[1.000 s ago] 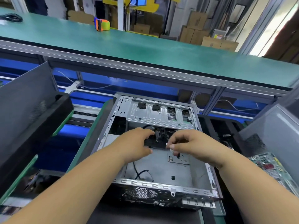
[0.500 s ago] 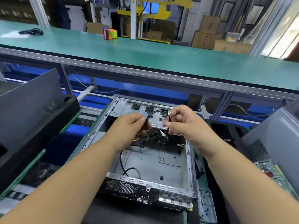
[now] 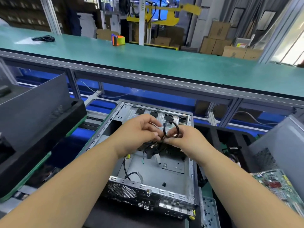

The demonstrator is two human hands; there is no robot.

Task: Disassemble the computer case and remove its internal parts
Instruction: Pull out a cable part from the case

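The black looped cable bundle (image 3: 171, 131) is held above the open grey metal computer case (image 3: 153, 170), pinched between left hand (image 3: 139, 130) and right hand (image 3: 185, 139), its loose ends trailing down into the case.

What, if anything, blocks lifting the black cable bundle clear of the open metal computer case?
Nothing visible overhead. The left hand and right hand pinch the black cable loop above the open grey metal case; strands still trail down inside.

Both hands raised from the floor of the computer case (image 3: 148, 171), left hand (image 3: 139, 129) and right hand (image 3: 184, 139) now pinching a lifted black cable loop (image 3: 171, 130), loose wires dangling beneath
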